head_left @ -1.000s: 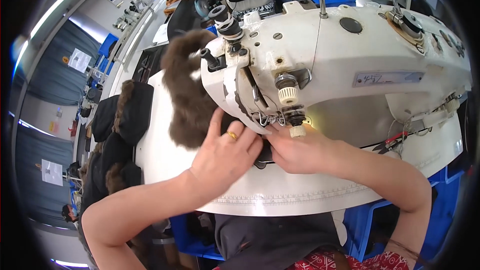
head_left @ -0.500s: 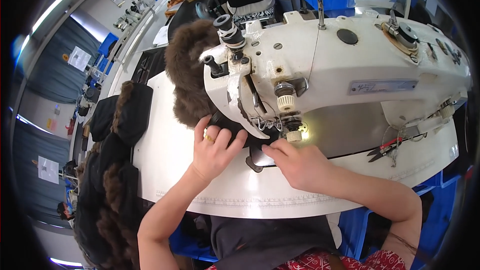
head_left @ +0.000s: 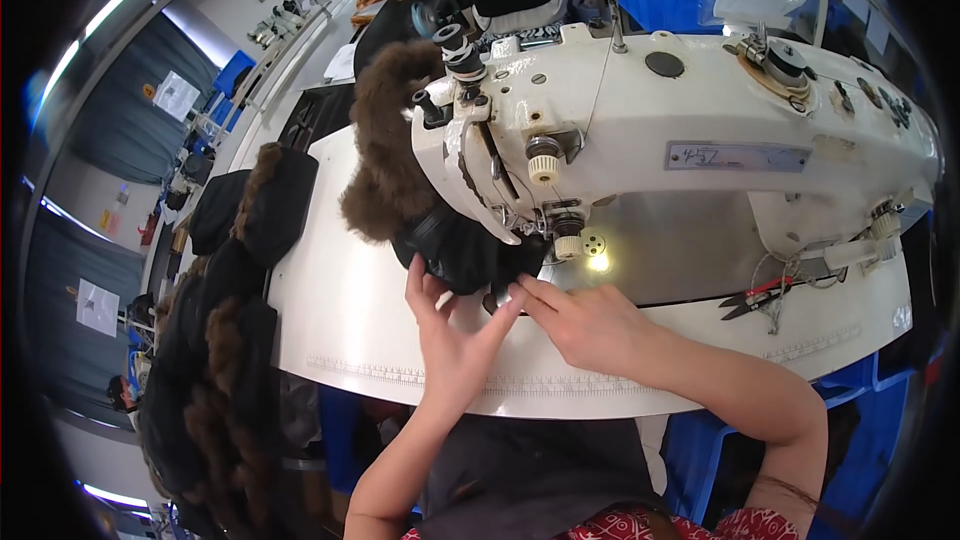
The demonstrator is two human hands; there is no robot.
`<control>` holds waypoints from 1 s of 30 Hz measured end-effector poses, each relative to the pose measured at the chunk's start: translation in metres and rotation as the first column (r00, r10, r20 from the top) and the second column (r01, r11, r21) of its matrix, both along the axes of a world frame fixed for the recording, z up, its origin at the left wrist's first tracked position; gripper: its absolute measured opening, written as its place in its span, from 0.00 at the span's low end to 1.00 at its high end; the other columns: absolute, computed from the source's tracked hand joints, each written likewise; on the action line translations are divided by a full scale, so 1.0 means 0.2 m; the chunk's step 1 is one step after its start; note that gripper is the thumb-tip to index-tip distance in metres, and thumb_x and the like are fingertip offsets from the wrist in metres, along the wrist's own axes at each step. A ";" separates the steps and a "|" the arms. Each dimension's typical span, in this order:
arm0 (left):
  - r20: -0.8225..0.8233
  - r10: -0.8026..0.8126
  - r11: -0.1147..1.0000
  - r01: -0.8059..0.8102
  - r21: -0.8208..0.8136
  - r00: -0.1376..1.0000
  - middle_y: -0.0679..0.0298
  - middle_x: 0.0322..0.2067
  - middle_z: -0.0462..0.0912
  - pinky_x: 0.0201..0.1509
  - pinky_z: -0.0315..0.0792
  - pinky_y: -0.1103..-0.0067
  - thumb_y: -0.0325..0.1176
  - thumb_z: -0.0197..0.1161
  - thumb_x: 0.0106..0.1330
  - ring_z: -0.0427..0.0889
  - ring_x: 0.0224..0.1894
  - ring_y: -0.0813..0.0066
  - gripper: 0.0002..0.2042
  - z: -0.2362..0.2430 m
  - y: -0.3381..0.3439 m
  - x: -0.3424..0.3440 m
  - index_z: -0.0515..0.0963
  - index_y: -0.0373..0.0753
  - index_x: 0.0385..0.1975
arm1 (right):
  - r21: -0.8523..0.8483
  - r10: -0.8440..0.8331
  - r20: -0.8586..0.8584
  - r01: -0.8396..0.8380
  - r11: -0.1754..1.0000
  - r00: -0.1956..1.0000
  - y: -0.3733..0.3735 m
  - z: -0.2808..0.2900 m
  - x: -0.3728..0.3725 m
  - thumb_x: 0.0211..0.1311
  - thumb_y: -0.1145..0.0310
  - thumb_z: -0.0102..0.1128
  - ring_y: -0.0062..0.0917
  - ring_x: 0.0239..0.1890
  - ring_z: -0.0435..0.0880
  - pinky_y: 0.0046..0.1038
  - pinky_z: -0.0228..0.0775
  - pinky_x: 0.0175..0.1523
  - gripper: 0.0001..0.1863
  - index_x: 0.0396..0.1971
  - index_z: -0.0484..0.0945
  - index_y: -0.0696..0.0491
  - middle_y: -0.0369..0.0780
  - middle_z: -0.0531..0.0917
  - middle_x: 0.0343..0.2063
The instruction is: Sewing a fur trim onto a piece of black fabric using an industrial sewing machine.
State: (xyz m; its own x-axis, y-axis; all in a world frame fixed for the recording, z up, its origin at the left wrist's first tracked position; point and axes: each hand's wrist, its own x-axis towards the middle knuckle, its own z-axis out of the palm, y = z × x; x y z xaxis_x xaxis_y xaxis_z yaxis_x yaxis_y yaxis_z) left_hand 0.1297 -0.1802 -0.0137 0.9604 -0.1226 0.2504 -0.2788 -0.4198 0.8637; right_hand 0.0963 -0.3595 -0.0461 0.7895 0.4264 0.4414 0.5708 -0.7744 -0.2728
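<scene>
One black piece (head_left: 450,248) with brown fur (head_left: 390,155) lies partly beneath the head of a sewing machine (head_left: 640,110). From my remote seat, the left hand (head_left: 452,345) spreads along its near edge; the right hand (head_left: 585,325) reaches its corner, pinch uncertain. I'd expect soft, light, floppy handling; take the smooth edge, avoiding fur.

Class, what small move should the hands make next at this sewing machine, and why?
Probably smooth the black piece with the left hand: it looks creased by the sewing machine, and the right hand is at its near edge.
</scene>
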 end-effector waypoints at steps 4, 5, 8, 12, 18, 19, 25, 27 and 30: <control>0.239 0.170 0.964 -0.211 0.159 0.956 0.49 0.53 0.69 0.50 0.74 0.72 0.34 0.76 0.53 0.77 0.49 0.65 0.45 -0.11 -0.10 0.21 0.50 0.31 0.65 | -0.071 0.009 -0.085 -0.016 0.997 0.996 0.02 0.03 0.00 0.50 0.75 0.58 0.29 0.23 0.83 0.31 0.76 0.27 0.22 0.49 0.74 0.61 0.45 0.76 0.52; 0.441 0.155 0.893 -0.316 0.321 0.884 0.51 0.50 0.72 0.46 0.76 0.75 0.33 0.75 0.53 0.78 0.47 0.67 0.43 -0.11 -0.10 0.24 0.52 0.30 0.64 | -0.086 0.012 -0.090 -0.020 0.996 0.996 0.03 0.02 0.01 0.50 0.74 0.59 0.29 0.23 0.84 0.32 0.75 0.27 0.20 0.47 0.74 0.60 0.45 0.76 0.53; 0.040 0.144 0.985 -0.147 0.093 0.989 0.49 0.48 0.74 0.46 0.75 0.77 0.35 0.77 0.50 0.78 0.48 0.67 0.44 -0.02 -0.11 0.25 0.55 0.28 0.62 | -0.084 0.013 -0.073 -0.020 0.996 0.997 0.01 -0.01 0.02 0.51 0.73 0.59 0.29 0.22 0.84 0.32 0.75 0.26 0.19 0.46 0.75 0.58 0.44 0.76 0.55; -0.043 0.066 0.937 -0.077 -0.340 0.997 0.55 0.45 0.77 0.44 0.75 0.81 0.26 0.73 0.54 0.79 0.44 0.73 0.36 -0.06 -0.06 0.31 0.58 0.30 0.60 | -0.047 -0.019 -0.026 0.017 0.999 0.999 0.04 -0.01 0.01 0.52 0.72 0.59 0.29 0.22 0.84 0.31 0.75 0.25 0.21 0.48 0.75 0.56 0.42 0.77 0.55; -0.124 0.041 0.879 -0.095 -0.467 0.991 0.58 0.44 0.77 0.43 0.75 0.82 0.23 0.73 0.54 0.79 0.42 0.76 0.34 -0.08 -0.06 0.29 0.60 0.32 0.58 | 0.319 -0.227 0.141 0.173 0.932 0.964 0.05 -0.05 0.06 0.57 0.73 0.57 0.28 0.23 0.82 0.29 0.75 0.24 0.22 0.54 0.74 0.55 0.44 0.78 0.52; -0.112 0.023 0.879 -0.073 -0.471 0.993 0.57 0.44 0.77 0.43 0.75 0.83 0.23 0.74 0.53 0.79 0.41 0.76 0.33 -0.08 -0.06 0.30 0.61 0.33 0.57 | 0.343 -0.233 0.014 0.214 0.915 0.972 0.06 -0.04 0.06 0.63 0.75 0.54 0.35 0.35 0.84 0.31 0.77 0.30 0.19 0.54 0.73 0.54 0.42 0.80 0.49; -0.132 0.019 0.880 -0.079 -0.469 0.991 0.59 0.45 0.76 0.49 0.74 0.79 0.20 0.73 0.53 0.78 0.45 0.74 0.32 -0.09 -0.05 0.25 0.61 0.35 0.55 | 0.458 -0.167 -0.220 0.253 0.852 0.961 0.07 -0.03 0.07 0.67 0.71 0.51 0.38 0.30 0.84 0.35 0.76 0.34 0.16 0.53 0.72 0.56 0.44 0.84 0.32; -0.120 0.025 0.880 -0.079 -0.468 0.993 0.59 0.45 0.76 0.48 0.74 0.80 0.20 0.73 0.53 0.78 0.45 0.74 0.32 -0.10 -0.05 0.24 0.61 0.36 0.55 | 0.472 -0.193 -0.303 0.324 0.820 0.933 0.06 -0.03 0.08 0.68 0.70 0.51 0.37 0.29 0.84 0.36 0.75 0.34 0.15 0.53 0.72 0.55 0.44 0.83 0.29; -0.102 0.005 0.891 -0.051 -0.451 0.995 0.59 0.46 0.71 0.46 0.75 0.82 0.22 0.73 0.54 0.77 0.45 0.75 0.32 -0.11 -0.04 0.22 0.58 0.35 0.54 | 0.457 -0.199 -0.361 0.359 0.814 0.911 0.06 -0.01 0.09 0.70 0.66 0.49 0.41 0.27 0.83 0.40 0.73 0.34 0.15 0.51 0.72 0.56 0.46 0.82 0.23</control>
State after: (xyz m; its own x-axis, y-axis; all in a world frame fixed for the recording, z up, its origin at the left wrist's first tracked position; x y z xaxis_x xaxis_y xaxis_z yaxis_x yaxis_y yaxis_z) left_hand 0.1744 -0.1884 -0.0351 0.9838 0.0089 0.1792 -0.1793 0.0163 0.9837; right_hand 0.1150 -0.3479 -0.0473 0.9619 -0.0516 0.2687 0.1865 -0.5948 -0.7819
